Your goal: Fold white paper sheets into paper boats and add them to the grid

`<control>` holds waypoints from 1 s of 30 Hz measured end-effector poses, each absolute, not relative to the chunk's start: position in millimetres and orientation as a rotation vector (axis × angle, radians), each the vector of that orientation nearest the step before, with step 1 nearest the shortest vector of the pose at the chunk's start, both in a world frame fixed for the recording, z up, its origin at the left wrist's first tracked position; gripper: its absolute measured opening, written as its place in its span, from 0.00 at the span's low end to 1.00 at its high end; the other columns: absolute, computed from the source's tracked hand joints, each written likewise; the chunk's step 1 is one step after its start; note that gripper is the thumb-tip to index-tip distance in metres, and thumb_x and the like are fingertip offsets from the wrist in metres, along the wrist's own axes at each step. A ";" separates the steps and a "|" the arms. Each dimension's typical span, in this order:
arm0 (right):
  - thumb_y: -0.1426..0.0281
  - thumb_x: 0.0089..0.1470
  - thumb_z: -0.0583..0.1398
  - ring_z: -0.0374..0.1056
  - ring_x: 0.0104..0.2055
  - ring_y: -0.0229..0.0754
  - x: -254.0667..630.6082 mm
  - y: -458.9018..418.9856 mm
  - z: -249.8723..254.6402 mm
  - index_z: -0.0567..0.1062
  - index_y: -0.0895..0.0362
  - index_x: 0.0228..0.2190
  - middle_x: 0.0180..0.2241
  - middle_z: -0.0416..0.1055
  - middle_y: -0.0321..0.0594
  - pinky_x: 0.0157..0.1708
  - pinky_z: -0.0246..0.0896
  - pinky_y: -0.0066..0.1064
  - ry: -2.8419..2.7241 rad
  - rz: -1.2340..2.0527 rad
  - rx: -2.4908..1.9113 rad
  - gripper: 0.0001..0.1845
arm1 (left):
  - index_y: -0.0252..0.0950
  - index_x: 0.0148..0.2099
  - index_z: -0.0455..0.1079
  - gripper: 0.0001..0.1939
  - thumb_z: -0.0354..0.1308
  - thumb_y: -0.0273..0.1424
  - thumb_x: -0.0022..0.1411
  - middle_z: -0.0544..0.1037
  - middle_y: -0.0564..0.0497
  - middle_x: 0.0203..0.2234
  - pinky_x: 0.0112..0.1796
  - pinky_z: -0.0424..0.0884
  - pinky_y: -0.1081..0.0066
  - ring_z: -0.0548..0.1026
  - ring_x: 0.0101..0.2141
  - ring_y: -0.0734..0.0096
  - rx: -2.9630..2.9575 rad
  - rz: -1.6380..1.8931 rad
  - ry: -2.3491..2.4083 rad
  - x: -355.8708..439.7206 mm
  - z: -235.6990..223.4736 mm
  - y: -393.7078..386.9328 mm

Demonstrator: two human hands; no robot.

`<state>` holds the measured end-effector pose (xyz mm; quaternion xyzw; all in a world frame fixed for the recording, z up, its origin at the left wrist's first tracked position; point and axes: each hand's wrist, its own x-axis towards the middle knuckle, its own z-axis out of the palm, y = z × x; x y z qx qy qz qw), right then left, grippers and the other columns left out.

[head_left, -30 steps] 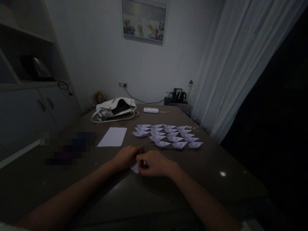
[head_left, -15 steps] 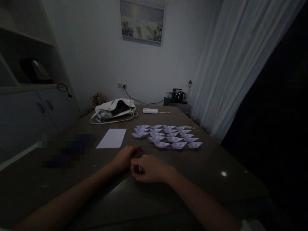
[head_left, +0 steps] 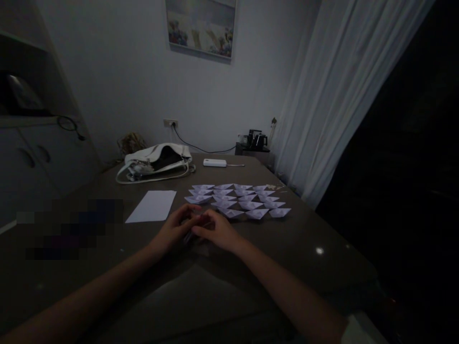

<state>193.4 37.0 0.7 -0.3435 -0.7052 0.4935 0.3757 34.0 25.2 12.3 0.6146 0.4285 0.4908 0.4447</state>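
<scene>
Both my hands meet over the dark table [head_left: 287, 248], just in front of me. My left hand [head_left: 175, 228] and my right hand [head_left: 217, 230] pinch a small folded piece of white paper [head_left: 193, 232] between their fingertips; most of it is hidden by the fingers. Just beyond my hands lie several finished white paper boats [head_left: 238, 200] in rows. A flat white sheet of paper [head_left: 152, 206] lies to the left of the boats.
A white handbag [head_left: 156, 162] lies at the far side of the table, with a white power bank [head_left: 215, 163] and its cable beside it. A kettle set [head_left: 254, 139] stands on a small stand by the curtain [head_left: 330, 95]. Cabinets line the left wall.
My hands have lifted slightly and moved forward toward the boats, now pinching the paper with fingertips. The camera has shifted to the right.
</scene>
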 end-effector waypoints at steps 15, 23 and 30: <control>0.72 0.50 0.57 0.67 0.23 0.34 190.2 42.9 6.3 0.64 0.55 0.30 0.24 0.67 0.30 0.22 0.65 0.26 -1.326 1.622 -0.988 0.04 | 0.35 0.37 0.71 0.17 0.64 0.43 0.50 0.77 0.50 0.32 0.37 0.70 0.66 0.75 0.36 0.60 1.741 1.031 1.091 31.9 9.3 29.1; 0.74 0.47 0.59 0.64 0.23 0.33 188.9 46.1 3.3 0.66 0.57 0.29 0.25 0.68 0.32 0.23 0.63 0.24 -1.406 1.479 -0.880 0.05 | 0.36 0.35 0.69 0.17 0.62 0.44 0.52 0.76 0.50 0.30 0.37 0.71 0.65 0.75 0.35 0.61 1.712 1.120 1.102 34.3 15.2 24.4; 0.71 0.47 0.61 0.63 0.22 0.33 191.9 44.9 7.8 0.67 0.56 0.30 0.24 0.67 0.31 0.21 0.59 0.22 -1.425 1.415 -0.825 0.08 | 0.36 0.37 0.69 0.18 0.64 0.43 0.48 0.77 0.50 0.31 0.38 0.71 0.64 0.76 0.35 0.60 1.700 1.125 1.076 36.6 19.8 22.3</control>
